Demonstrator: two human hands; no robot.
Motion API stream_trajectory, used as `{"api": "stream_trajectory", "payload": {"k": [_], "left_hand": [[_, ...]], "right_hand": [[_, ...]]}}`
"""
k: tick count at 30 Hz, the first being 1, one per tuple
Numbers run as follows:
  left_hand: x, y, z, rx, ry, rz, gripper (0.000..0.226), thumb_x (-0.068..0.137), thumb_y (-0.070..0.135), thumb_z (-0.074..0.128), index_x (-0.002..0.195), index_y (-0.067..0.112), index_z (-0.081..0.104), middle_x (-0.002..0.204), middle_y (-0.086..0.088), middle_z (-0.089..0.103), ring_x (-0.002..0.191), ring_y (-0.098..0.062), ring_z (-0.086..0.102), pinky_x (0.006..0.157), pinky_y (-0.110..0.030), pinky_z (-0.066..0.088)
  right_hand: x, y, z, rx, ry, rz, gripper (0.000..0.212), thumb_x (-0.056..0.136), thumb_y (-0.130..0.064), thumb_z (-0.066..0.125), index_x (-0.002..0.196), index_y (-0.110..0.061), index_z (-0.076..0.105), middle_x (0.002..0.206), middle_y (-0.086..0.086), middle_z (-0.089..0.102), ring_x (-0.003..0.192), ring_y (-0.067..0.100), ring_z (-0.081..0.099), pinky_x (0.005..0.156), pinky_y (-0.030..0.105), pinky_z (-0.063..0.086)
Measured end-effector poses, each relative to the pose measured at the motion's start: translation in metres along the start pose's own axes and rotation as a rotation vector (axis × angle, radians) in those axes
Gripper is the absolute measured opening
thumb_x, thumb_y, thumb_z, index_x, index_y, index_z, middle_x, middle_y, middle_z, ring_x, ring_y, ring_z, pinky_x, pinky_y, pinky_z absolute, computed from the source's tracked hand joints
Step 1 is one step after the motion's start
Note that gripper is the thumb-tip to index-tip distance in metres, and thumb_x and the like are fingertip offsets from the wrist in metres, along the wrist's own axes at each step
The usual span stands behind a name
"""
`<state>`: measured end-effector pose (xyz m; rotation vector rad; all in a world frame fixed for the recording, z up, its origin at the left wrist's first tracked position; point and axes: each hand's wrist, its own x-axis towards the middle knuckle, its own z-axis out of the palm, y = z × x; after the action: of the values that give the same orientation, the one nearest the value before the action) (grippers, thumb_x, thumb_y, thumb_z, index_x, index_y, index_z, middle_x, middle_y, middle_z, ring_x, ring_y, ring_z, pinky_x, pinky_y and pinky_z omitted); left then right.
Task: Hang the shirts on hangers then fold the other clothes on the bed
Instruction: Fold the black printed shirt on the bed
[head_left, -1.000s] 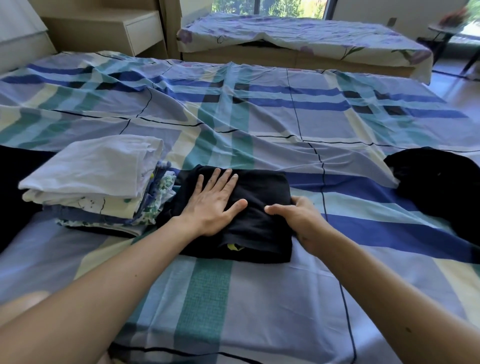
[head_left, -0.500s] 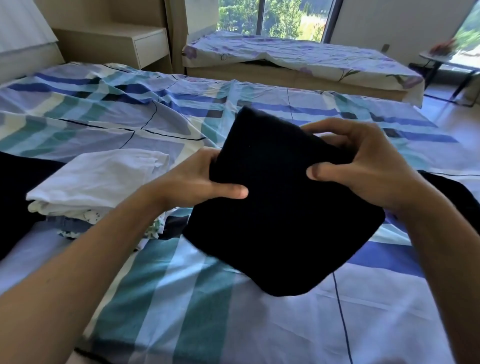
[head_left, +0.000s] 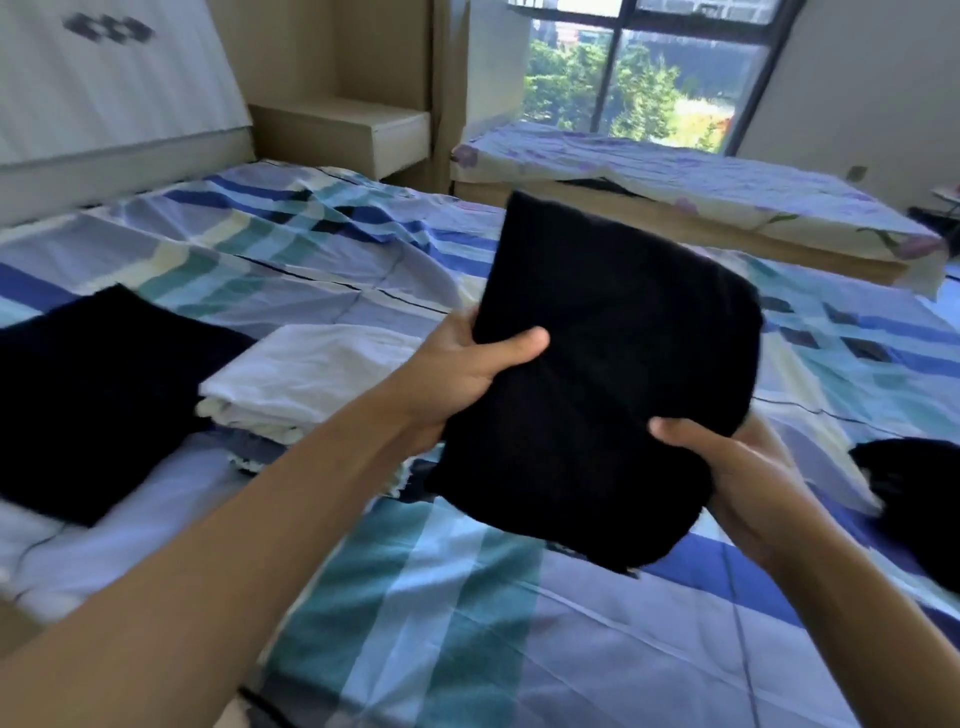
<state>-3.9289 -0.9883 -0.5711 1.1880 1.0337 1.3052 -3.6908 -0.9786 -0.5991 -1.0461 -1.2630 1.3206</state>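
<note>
Both hands lift the folded black garment (head_left: 597, 384) at frame centre: left hand (head_left: 467, 364) and right hand (head_left: 727, 467) fingers pinching opposite edges, likely keeping folds intact for the stack (head_left: 311, 379) lower left.

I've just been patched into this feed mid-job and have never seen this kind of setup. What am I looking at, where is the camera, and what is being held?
There is no machine here: a person works with two bare hands, and the single wide-angle camera sits on their head, looking forward and down. The left hand and right hand both grip a folded black cloth garment, lifted clear of the bed with the blue, teal and cream checked sheet. On the bed to the left lies a stack of folded clothes with a white garment on top, beside a flat dark navy cloth. At the right edge lies another black garment, not visibly folded. Behind are a second bed with a floral cover and a window.
</note>
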Motion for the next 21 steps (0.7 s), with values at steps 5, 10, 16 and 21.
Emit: {"api": "stream_trajectory", "payload": {"k": [5,10,16,21], "left_hand": [[-0.034,0.040,-0.063,0.172,-0.156,0.076,0.060,0.095,-0.002,0.058,0.148,0.016,0.040,0.140,-0.001,0.058,0.127,-0.015,0.058,0.108,-0.033,0.047],[-0.059,0.091,-0.174,0.448,0.316,0.144,0.058,0.092,-0.005,0.061,0.144,0.014,0.045,0.127,-0.003,0.065,0.109,-0.012,0.064,0.097,-0.025,0.052],[-0.044,0.137,-0.332,0.696,0.508,-0.040,0.049,0.094,-0.004,0.059,0.136,0.020,0.054,0.116,-0.013,0.066,0.084,-0.017,0.068,0.076,-0.030,0.060],[-0.030,0.113,-0.426,0.811,0.510,-0.205,0.057,0.092,-0.008,0.061,0.131,0.033,0.055,0.123,-0.012,0.065,0.096,-0.026,0.067,0.081,-0.034,0.058]], "right_hand": [[-0.004,-0.019,0.073,0.107,0.074,-0.040,0.019,0.088,0.005,0.063,0.097,-0.011,0.069,0.077,-0.004,0.076,0.063,0.011,0.072,0.060,0.025,0.061],[0.020,-0.040,0.200,0.154,-0.163,-0.157,0.048,0.080,0.001,0.073,0.126,-0.013,0.062,0.105,0.001,0.077,0.092,0.018,0.075,0.077,0.031,0.062],[0.062,-0.026,0.361,-0.162,-0.306,-0.184,0.125,0.076,-0.007,0.083,0.159,-0.037,-0.005,0.134,-0.014,0.045,0.112,0.006,0.053,0.094,0.025,0.045],[0.077,0.023,0.450,-0.291,-0.395,-0.004,0.101,0.089,-0.003,0.067,0.160,-0.041,0.005,0.156,0.007,0.036,0.121,0.020,0.053,0.091,0.025,0.045]]}}
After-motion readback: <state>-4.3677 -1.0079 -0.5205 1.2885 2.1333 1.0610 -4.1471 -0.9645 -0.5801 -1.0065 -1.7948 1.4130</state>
